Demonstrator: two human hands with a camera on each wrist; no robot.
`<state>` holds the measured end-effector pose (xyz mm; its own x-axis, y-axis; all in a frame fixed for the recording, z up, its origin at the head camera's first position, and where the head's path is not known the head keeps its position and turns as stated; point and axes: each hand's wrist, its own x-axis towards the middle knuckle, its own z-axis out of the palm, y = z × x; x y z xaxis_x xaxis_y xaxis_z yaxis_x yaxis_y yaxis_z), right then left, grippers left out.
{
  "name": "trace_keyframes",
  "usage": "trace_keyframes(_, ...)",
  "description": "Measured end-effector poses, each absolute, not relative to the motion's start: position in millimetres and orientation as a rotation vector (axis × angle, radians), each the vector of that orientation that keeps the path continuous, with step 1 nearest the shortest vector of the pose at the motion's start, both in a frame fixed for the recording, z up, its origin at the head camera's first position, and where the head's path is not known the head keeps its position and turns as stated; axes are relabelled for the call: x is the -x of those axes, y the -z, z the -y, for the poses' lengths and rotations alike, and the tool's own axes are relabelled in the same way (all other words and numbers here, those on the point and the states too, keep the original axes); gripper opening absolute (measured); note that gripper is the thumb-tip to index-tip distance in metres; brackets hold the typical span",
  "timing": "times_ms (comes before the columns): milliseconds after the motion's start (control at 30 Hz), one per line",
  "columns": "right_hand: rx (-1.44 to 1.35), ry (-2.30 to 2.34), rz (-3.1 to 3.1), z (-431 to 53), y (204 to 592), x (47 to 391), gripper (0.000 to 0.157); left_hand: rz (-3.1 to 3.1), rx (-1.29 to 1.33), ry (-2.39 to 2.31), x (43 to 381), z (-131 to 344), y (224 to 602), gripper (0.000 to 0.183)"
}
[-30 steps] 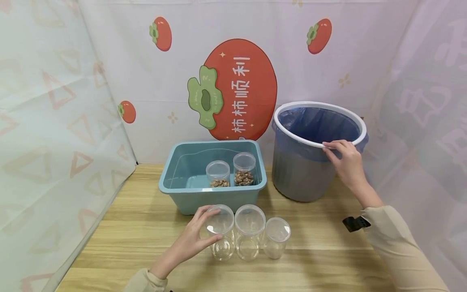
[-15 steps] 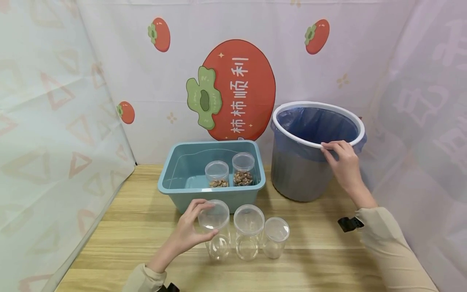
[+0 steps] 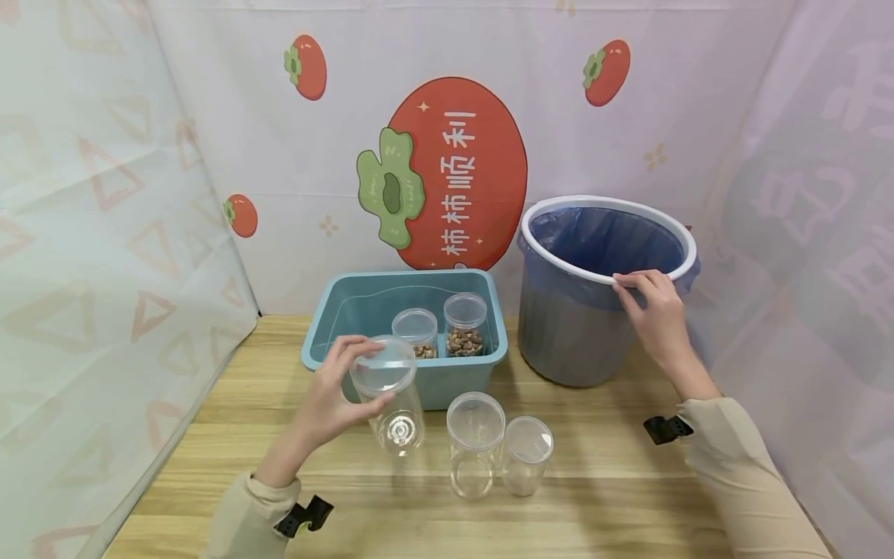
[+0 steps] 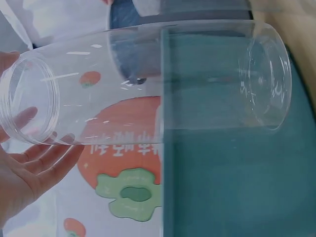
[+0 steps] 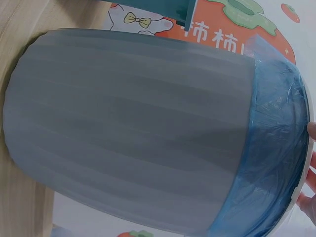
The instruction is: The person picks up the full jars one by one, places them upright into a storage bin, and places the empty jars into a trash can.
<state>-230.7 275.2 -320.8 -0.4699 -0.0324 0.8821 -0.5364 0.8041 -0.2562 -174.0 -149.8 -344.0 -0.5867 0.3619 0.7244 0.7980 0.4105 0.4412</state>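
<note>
My left hand [image 3: 328, 404] grips a tall clear plastic jar [image 3: 401, 419] around its lidded top. The jar is off the table, tilted a little, in front of the blue-green basin [image 3: 419, 384]; nothing shows inside it. In the left wrist view the jar [image 4: 138, 89] overlaps the basin wall [image 4: 237, 182]. At the right, my right hand [image 3: 656, 318] pinches the white rim of a grey trash can [image 3: 573, 341] lined with a blue bag [image 3: 615, 233]. Two jars of brown nuts, one shorter [image 3: 415, 326] and one farther right [image 3: 466, 334], stand inside the basin.
Another tall clear jar [image 3: 475, 446] and a shorter clear jar [image 3: 528, 454] stand side by side on the wooden table [image 3: 594, 497], both lidded. A white cloth backdrop [image 3: 314, 155] with printed persimmons rises behind the basin and the can.
My left hand has lifted the tall jar off the table and carried it left and up toward the basin's front, tilting it. My right hand stays on the can's rim.
</note>
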Motion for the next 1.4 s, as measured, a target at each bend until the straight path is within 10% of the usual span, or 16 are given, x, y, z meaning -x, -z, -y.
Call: trace_keyframes(1400, -0.437, -0.617, 1.996, -275, 321, 229, 0.017, 1.749, 0.929, 1.334, 240, 90, 237, 0.055)
